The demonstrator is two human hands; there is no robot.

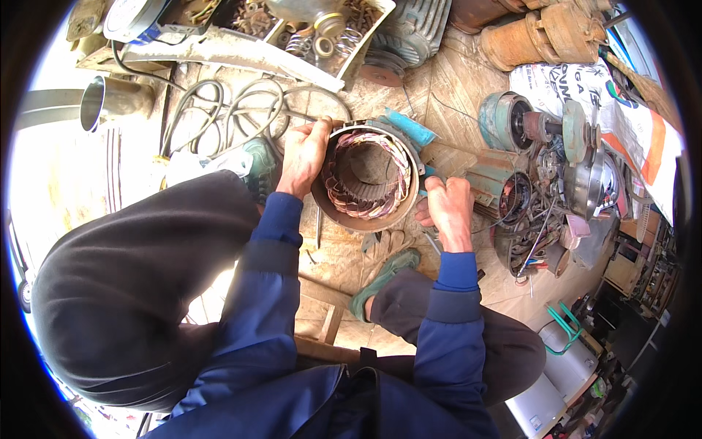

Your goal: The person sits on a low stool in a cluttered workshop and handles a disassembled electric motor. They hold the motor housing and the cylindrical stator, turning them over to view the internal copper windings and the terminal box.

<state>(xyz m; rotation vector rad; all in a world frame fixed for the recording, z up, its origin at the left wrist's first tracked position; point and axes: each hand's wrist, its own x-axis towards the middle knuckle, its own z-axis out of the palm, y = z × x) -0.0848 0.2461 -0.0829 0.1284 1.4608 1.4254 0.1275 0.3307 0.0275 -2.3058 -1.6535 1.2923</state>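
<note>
A round electric motor housing (319,196) stands in front of me with its opening facing up. Inside it runs a ring of copper windings (344,201), laced and partly wrapped in pale material. My left hand (306,155) grips the housing's rim at the upper left, thumb over the edge. At the housing's right side, my right hand (447,207) is closed in a fist; whatever it holds is hidden by the fingers. A bright blue piece (409,127) sits against the far right side of the housing. Below it on the floor lies a worn glove (386,244).
Coiled hose (219,110) lies at left, near a metal cylinder (117,102). A parts tray (344,66) stands at the back. Motor parts (497,183) and a white sack (621,110) crowd the right. My green shoes (384,282) flank the housing.
</note>
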